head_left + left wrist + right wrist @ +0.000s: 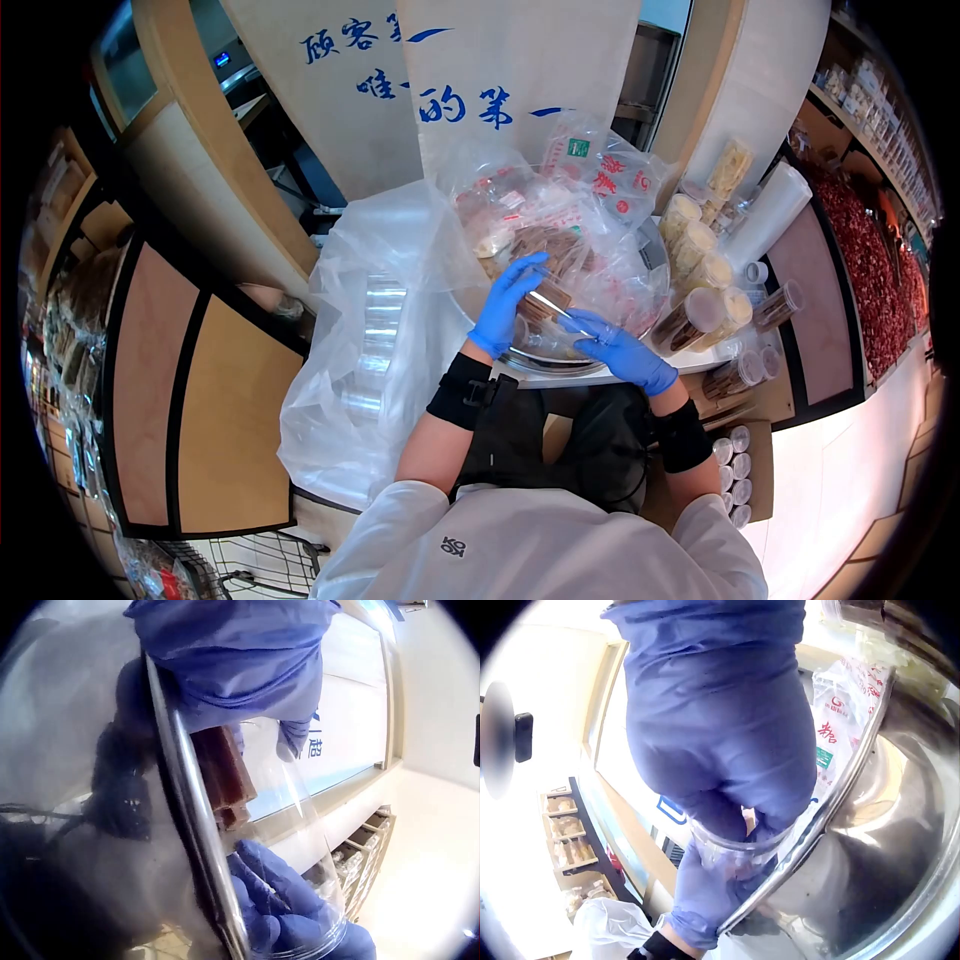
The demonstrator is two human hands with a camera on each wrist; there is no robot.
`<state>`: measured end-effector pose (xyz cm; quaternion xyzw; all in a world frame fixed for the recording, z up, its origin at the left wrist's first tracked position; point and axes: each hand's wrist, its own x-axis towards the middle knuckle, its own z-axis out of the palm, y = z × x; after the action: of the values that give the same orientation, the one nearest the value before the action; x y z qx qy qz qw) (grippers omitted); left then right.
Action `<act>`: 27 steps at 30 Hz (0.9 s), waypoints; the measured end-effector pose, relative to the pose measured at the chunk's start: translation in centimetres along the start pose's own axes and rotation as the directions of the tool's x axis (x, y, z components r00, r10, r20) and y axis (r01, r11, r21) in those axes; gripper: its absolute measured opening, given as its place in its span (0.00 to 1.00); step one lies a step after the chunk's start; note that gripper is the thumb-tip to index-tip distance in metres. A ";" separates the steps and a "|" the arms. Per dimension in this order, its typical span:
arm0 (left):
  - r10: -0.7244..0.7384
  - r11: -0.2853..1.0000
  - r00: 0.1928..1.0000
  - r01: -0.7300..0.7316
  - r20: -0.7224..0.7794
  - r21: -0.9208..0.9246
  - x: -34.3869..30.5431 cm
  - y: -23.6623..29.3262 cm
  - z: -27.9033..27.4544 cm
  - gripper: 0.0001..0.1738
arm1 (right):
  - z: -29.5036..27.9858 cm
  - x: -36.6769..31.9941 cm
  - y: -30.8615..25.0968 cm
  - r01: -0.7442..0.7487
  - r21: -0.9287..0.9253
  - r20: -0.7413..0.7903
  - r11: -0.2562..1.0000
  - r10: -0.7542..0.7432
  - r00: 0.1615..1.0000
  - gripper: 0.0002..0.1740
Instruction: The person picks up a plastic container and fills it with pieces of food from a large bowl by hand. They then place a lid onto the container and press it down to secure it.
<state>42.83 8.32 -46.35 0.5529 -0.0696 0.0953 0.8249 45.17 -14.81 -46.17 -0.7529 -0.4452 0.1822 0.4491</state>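
Observation:
A clear plastic jar [546, 302] with brown strips inside lies tilted between two blue-gloved hands, above a wide metal bowl [560, 366]. The left hand [506, 306] grips its upper left end; the right hand [628, 354] holds the lower right end with curled fingers. In the left wrist view, brown pieces [225, 776] show through the jar [304, 814] below the left hand [232, 664], with the right hand's fingers [281, 900] round the far end. The right wrist view shows the right hand [720, 727] at the jar's round end [742, 844], partly hiding it, and the left hand [701, 896] beyond.
Plastic bags [600, 185] with red print and more brown strips fill the bowl. Several filled jars [700, 312] stand at its right. A large clear plastic bag [345, 330] of stacked clear containers lies at the left. A box of lidded containers [740, 465] sits at lower right.

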 end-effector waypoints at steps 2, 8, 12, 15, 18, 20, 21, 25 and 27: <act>-0.008 1.000 1.000 0.008 -0.027 -0.009 0.1 -0.1 0.1 0.21 | 0.4 -0.1 0.0 -0.049 0.207 -0.069 0.977 0.064 0.996 0.25; -0.100 0.988 0.991 0.088 -0.086 -0.131 0.7 -1.2 -0.4 0.20 | 0.5 -0.6 -1.2 0.073 0.445 -0.213 0.892 0.026 0.977 0.24; -0.160 0.986 0.983 0.154 -0.095 -0.069 0.9 -1.4 -0.5 0.22 | 0.7 -0.4 -0.7 0.059 0.540 -0.242 0.840 0.087 0.966 0.22; -0.137 0.991 0.985 0.137 -0.106 -0.014 1.1 -2.0 -0.6 0.22 | 0.2 -0.3 -1.1 -0.139 0.650 -0.101 0.747 0.266 0.959 0.22; -0.130 0.991 0.985 0.133 -0.111 0.022 1.1 -2.0 -0.8 0.21 | 0.5 -0.2 -1.3 -0.103 0.458 -0.193 0.883 0.211 0.958 0.29; -0.182 0.983 0.977 0.184 -0.112 0.004 1.1 -1.8 -0.6 0.21 | 0.3 0.1 -0.7 0.122 -0.254 -0.202 0.959 -0.176 0.963 0.36; -0.208 0.978 0.970 0.209 -0.124 -0.005 1.0 -1.7 -0.5 0.21 | 0.4 0.0 -0.8 0.118 -0.251 -0.203 0.961 -0.172 0.964 0.36; -0.191 0.980 0.974 0.196 -0.124 0.031 0.9 -1.6 -0.2 0.19 | 0.6 0.0 -1.0 0.123 -0.177 -0.201 0.977 -0.158 0.967 0.37; -0.199 0.978 0.972 0.206 -0.125 0.043 0.9 -1.4 -0.1 0.19 | 0.5 -0.1 -0.8 0.123 -0.205 -0.201 0.971 -0.165 0.966 0.35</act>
<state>44.05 7.98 -47.47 0.5731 0.0394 0.0456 0.8173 44.34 -14.49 -45.80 -0.7732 -0.4627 0.0225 0.4330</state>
